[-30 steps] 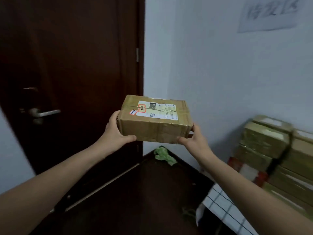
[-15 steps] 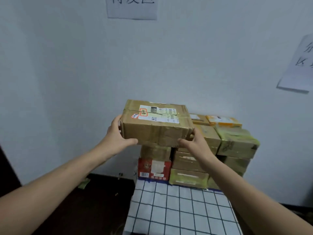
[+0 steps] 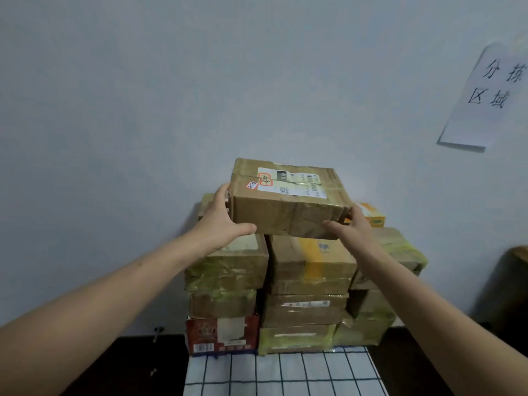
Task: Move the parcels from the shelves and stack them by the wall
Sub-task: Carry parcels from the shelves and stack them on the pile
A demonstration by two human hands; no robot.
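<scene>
A brown cardboard parcel [image 3: 285,205] with a white shipping label on top is held between both my hands, at the top of the stack of parcels [image 3: 307,278] against the white wall. My left hand [image 3: 224,217] grips its left end, thumb under the front edge. My right hand [image 3: 350,224] grips its right end, thumb along the front bottom edge. Whether the parcel rests on the stack or hovers just above it I cannot tell. The stack holds several taped brown boxes, a red box [image 3: 223,332] at the bottom left and an orange box [image 3: 371,215] at the top right.
A white cloth with a dark grid [image 3: 285,372] lies on the dark floor in front of the stack. A paper sign with handwriting [image 3: 491,92] hangs on the wall at the right. A dark object [image 3: 517,284] stands at the right edge.
My view swung from the dark door to the wall stack, and I came closer. The parcel in both hands has moved forward over the top of the stack.
</scene>
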